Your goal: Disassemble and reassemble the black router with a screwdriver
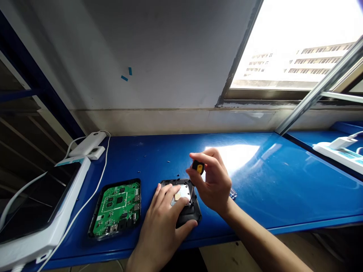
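Note:
My right hand is closed round the black and yellow handle of a screwdriver. Its thin shaft points down to the right edge of a black plastic casing. A silvery rectangular plate with a pale label sits inside this casing. Spread flat across the casing and plate is my left hand, its thumb at the near right side. The hand covers the casing's left part. To the left lies another black casing half holding a green circuit board.
Small dark screws are scattered behind the casings. A white device with a dark screen and a white cable lie at left. Beyond my right wrist is a small clear object. A white power strip stands far right.

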`<state>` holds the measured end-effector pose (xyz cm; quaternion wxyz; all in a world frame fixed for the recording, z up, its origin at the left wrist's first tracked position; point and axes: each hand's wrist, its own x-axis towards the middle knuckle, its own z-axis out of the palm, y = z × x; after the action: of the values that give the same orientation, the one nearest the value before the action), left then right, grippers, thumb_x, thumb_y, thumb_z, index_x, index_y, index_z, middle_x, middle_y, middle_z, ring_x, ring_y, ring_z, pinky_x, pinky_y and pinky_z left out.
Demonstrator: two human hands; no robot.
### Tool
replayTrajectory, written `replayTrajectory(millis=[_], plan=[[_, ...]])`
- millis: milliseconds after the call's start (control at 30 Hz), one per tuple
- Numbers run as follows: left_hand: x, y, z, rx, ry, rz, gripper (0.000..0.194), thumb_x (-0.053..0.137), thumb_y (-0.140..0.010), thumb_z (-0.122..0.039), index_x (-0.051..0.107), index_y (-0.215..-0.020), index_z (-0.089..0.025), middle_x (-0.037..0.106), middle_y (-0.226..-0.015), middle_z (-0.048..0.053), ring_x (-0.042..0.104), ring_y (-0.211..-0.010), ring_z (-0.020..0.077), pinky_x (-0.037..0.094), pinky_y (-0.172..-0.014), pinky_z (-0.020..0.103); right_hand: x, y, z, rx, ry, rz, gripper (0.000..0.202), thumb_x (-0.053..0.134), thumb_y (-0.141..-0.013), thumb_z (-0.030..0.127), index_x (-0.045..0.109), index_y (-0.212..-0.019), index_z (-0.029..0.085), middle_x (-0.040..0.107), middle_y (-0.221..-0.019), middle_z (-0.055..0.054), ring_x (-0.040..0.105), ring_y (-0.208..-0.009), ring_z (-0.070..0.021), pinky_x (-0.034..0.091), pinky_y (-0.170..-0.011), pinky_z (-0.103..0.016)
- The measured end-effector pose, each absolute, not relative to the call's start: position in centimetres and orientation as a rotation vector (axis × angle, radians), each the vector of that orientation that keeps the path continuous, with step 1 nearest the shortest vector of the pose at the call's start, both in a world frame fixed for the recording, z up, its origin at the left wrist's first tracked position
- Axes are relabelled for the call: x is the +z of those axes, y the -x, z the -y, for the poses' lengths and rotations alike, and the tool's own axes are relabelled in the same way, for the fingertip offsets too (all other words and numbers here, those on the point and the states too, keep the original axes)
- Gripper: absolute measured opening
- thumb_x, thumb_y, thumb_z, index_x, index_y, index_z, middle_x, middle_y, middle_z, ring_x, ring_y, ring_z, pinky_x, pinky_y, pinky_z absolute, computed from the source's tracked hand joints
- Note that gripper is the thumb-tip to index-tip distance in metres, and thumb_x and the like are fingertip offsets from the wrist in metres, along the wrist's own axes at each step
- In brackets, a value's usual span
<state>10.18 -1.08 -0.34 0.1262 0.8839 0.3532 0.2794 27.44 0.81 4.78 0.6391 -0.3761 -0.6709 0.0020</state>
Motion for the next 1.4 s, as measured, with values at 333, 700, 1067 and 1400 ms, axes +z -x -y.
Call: replayTrajectory(millis=[333, 700, 1067, 1400], plan=[[-0.62, -10.18, 0.87, 0.795, -2.568, -1.015, 0.040, 0.083, -0.079, -0.026, 0.063, -0.113, -0.030, 0.063, -0.136, 0.007, 0.055, -0.132, 0.0352, 0.038, -0.113, 0.072, 4.77, -27.31, -0.68, 0.154, 0.780, 1.522, 0.038, 0.038, -0.105, 0.014, 0.060, -0.133, 0.029, 0.064, -0.111, -0.006, 0.070, -0.089, -0.0165, 0.065, -0.070, -0.036], [-0.44, -10.25, 1.04, 0.834, -2.584, -1.006, 0.040, 0.083, -0.078, -0.024, 0.063, -0.112, -0.028, 0.063, -0.135, 0.009, 0.056, -0.130, 0.0362, 0.040, -0.111, 0.072, 4.18, -27.55, -0.81, 0.128, 0.732, 1.535, 0.025, 0.048, -0.103, 0.023, 0.063, -0.123, 0.028, 0.056, -0.106, -0.005, 0.066, -0.081, -0.0157, 0.061, -0.067, -0.036], [-0.29, -10.20, 0.89, 0.828, -2.568, -1.013, 0.040, 0.083, -0.079, -0.024, 0.063, -0.113, -0.030, 0.063, -0.136, 0.007, 0.055, -0.132, 0.0355, 0.039, -0.113, 0.072, 4.36, -27.70, -1.20, -0.034, 0.863, 1.483, 0.022, 0.069, -0.092, 0.019, 0.065, -0.112, 0.028, 0.052, -0.089, -0.001, 0.056, -0.072, -0.0151, 0.055, -0.060, -0.032], [-0.38, -10.13, 0.96, 0.820, -2.566, -1.018, 0.041, 0.084, -0.078, -0.025, 0.063, -0.113, -0.030, 0.063, -0.136, 0.007, 0.055, -0.131, 0.0358, 0.040, -0.111, 0.072, 4.21, -27.56, -1.06, 0.160, 0.828, 1.474, 0.031, 0.046, -0.104, 0.017, 0.061, -0.128, 0.028, 0.064, -0.105, -0.005, 0.069, -0.084, -0.0162, 0.063, -0.071, -0.036]])
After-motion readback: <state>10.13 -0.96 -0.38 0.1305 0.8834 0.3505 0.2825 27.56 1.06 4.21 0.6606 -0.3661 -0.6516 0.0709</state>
